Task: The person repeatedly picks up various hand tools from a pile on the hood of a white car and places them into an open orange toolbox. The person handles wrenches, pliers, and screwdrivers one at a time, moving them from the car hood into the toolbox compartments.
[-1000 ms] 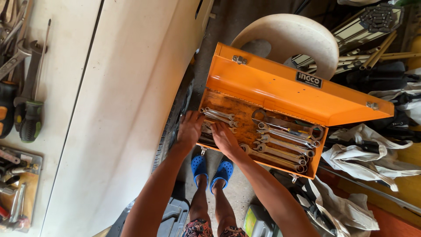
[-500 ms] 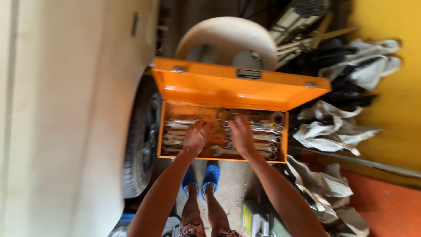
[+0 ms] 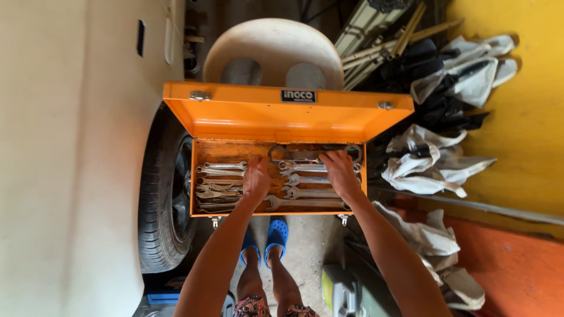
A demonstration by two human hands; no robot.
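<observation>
An open orange metal toolbox (image 3: 282,117) stands in front of me with its lid tipped up and back. Several silver wrenches (image 3: 308,191) lie in rows inside it. My left hand (image 3: 257,179) rests palm down on the wrenches near the middle of the box. My right hand (image 3: 339,171) lies over the wrenches on the right side, fingers reaching toward the back edge. Whether either hand has closed around a wrench cannot be made out.
A pale car body (image 3: 76,158) and its tyre (image 3: 167,199) fill the left side. A round white stool (image 3: 273,50) stands behind the box. Crumpled white cloths (image 3: 435,164) lie by a yellow wall (image 3: 523,105). My feet in blue clogs (image 3: 267,238) stand below the box.
The view has swung right and levelled, so the toolbox now sits square and centred. My hands have spread apart over the wrenches, the right one moving to the right side.
</observation>
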